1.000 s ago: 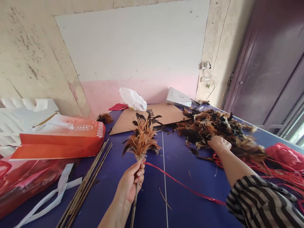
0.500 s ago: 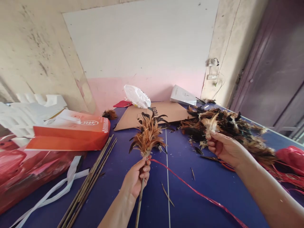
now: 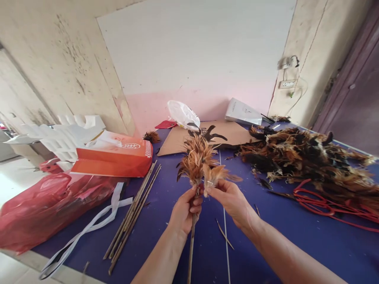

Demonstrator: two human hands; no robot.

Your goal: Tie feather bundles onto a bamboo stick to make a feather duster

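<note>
My left hand (image 3: 186, 209) is closed round a thin wooden stick (image 3: 192, 244), just below the brown and black feathers (image 3: 199, 156) bunched at its top, like a feather duster. Between the thumb and fingers of my right hand (image 3: 229, 199) is a small tuft of light brown feathers (image 3: 215, 175). This tuft is beside the base of the bunch; whether the two touch I cannot tell. To the right spreads a large heap of loose brown and black feathers (image 3: 296, 154), with red plastic string (image 3: 319, 203) in front of it.
Several bare sticks (image 3: 133, 221) lie on the blue table (image 3: 160, 244) at left, beside white strapping (image 3: 89, 228). Further left are an orange paper bag (image 3: 115, 161) and a red plastic bag (image 3: 56, 209). Flat cardboard (image 3: 174, 140), a white plastic bag (image 3: 183, 114) and a silver-grey bag (image 3: 242, 112) are at the back.
My right hand has brought the feather tuft from the heap leftward to the bunch on the stick. My left hand keeps its grip. The view has shifted left.
</note>
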